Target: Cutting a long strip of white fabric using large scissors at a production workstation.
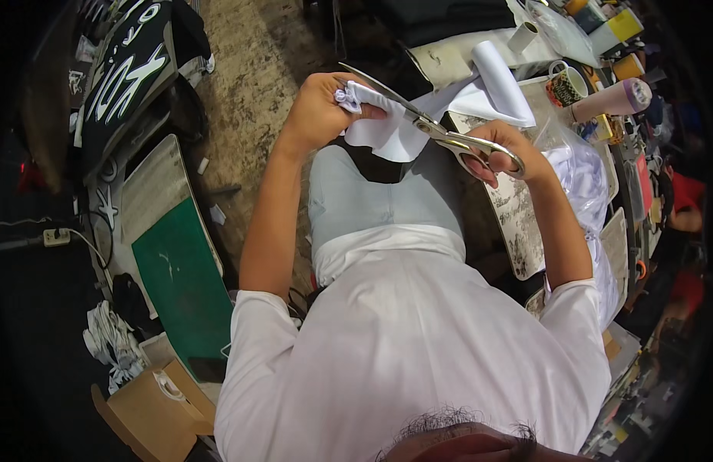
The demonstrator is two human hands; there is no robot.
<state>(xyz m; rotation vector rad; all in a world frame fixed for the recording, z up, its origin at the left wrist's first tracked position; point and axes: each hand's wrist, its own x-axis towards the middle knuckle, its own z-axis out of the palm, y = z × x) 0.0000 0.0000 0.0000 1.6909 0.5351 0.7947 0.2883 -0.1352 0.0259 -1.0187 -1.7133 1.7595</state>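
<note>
My left hand (322, 112) is closed on a thin white sheet (383, 131), gathered and crumpled at the fingers. Whether it is cloth or paper I cannot tell. In my right hand (514, 154) is a large pair of metal scissors (429, 127), with fingers through the handle loops. The blades point up and left, lying across the sheet, and their tip reaches close above my left hand. Toward the right, the white material meets a loose white roll (495, 73), though the scissors partly hide where they join.
To my right, a worn board (518, 223) lies beside clear plastic bags (579, 181). Beyond are a patterned mug (566, 83), a pink-white cylinder (610, 100) and a cardboard tube (523, 36). On my left are a green-topped board (179, 277), printed black panels (129, 69) and an open cardboard box (152, 412).
</note>
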